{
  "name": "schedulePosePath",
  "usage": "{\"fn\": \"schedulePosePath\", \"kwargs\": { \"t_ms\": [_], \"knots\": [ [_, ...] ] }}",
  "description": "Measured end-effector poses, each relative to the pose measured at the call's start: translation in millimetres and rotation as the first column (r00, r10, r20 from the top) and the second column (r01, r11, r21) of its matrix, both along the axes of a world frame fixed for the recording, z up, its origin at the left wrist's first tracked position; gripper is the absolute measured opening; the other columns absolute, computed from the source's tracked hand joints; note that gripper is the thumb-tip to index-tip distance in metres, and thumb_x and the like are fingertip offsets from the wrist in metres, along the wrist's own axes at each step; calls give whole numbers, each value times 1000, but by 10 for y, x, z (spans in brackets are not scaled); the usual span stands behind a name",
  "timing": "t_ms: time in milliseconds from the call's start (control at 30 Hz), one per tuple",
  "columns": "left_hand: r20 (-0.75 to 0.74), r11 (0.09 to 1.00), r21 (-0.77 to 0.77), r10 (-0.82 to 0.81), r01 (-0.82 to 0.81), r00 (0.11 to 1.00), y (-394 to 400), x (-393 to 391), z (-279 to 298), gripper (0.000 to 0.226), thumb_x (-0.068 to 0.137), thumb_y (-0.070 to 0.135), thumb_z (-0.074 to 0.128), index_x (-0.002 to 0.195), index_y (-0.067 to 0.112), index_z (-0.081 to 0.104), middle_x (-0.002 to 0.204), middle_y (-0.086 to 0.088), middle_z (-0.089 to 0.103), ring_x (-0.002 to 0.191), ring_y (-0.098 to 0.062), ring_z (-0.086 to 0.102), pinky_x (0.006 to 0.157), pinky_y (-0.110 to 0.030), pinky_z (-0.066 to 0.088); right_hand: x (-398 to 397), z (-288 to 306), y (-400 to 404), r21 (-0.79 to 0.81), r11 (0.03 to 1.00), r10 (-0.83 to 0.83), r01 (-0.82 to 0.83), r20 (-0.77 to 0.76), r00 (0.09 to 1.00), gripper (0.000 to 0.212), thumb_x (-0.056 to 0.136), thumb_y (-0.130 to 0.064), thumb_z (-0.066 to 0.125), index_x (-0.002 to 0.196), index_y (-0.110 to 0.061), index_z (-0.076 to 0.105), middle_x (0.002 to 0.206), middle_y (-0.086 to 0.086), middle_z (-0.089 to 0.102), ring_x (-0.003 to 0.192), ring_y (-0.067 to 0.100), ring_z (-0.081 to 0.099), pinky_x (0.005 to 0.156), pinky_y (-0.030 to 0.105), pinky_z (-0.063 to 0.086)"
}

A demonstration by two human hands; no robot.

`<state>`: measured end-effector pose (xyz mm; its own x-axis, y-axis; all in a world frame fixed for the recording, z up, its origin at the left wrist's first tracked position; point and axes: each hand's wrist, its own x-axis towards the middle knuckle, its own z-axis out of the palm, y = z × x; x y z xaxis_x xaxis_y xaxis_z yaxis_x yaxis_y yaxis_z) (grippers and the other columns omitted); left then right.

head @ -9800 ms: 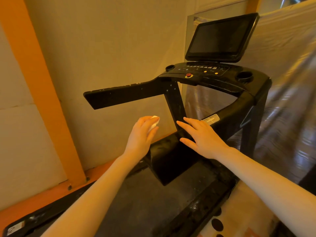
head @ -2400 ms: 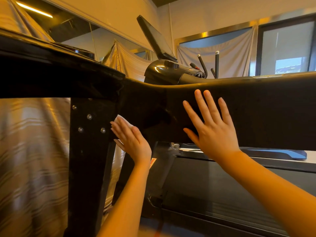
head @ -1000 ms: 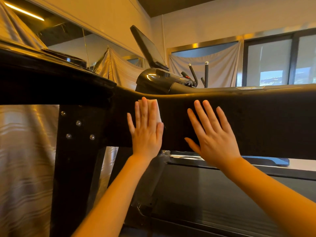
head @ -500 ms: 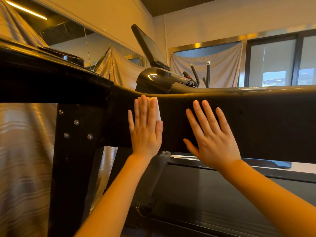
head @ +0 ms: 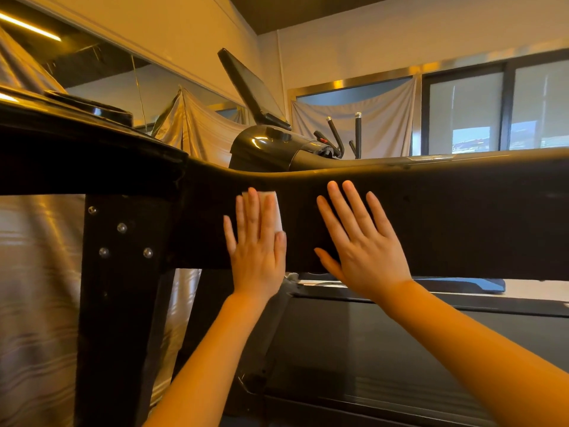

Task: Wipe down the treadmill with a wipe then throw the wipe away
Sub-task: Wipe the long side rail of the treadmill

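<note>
While both hands lie flat against the side of the treadmill's [head: 462, 217] broad black handrail, the left hand [head: 257, 251] presses a white wipe [head: 277, 211] onto it with straight, close-set fingers, and the right hand [head: 363, 248] rests just beside it on the same face with its fingers straight and fanned wide, holding nothing. The wipe is folded into a small, smooth rectangular pad; most of it is hidden beneath the left palm and fingers, with a pale strip showing past the fingertips and along the thumb side, near the upper edge of the handrail. The rail's surface looks matte and faintly textured, its top edge rounded and catching a warm sheen. At the rail's left end it joins a flat black upright post [head: 120, 303] fixed with four shiny round bolt heads. Below the rail's lower edge lies the dark running belt [head: 385, 343], smooth with a dull gloss. Beyond the upper edge rises a glossy, rounded black console [head: 261, 146] with a thin tilted screen [head: 249, 87]. Grey draped cloth [head: 385, 118], softly creased, hangs behind it, beside dark-framed windows [head: 492, 109].
</note>
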<state>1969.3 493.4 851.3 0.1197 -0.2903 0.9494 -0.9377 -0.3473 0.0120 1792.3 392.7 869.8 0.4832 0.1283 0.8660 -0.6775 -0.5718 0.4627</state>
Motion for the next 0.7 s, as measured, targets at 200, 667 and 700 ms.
{"fn": "schedulePosePath", "kwargs": {
  "t_ms": [200, 667, 700],
  "knots": [
    [10, 999, 33, -28, 27, 1000, 8, -48, -157, 58, 107, 41, 12, 159, 18, 0, 166, -9, -3, 154, -28, -2, 123, -48, -2, -91, 29, -2, 13, 995, 100, -101, 26, 995, 71, 102, -48, 32, 157, -8, 10, 164, 14, -3, 153, 28, -6, 125, 45, 1],
    [-12, 998, -69, -8, 7, 1000, -128, -199, 190, 59, 107, 40, 18, 158, 13, 7, 165, -15, 6, 153, -28, -5, 122, -48, -7, -328, 39, -127, 45, 996, 79, -81, 55, 995, 70, 101, -48, 37, 157, -10, 17, 164, 13, 7, 153, 29, -1, 124, 46, 0],
    [-12, 998, -59, -15, 14, 1000, -122, -207, 114, 59, 107, 40, 17, 158, 14, 5, 166, -14, 4, 153, -29, -4, 122, -49, -6, -341, 38, -133, 42, 996, 82, -84, 47, 996, 70, 101, -48, 36, 157, -10, 18, 164, 14, 7, 153, 29, -1, 124, 46, 0]
  ]
}}
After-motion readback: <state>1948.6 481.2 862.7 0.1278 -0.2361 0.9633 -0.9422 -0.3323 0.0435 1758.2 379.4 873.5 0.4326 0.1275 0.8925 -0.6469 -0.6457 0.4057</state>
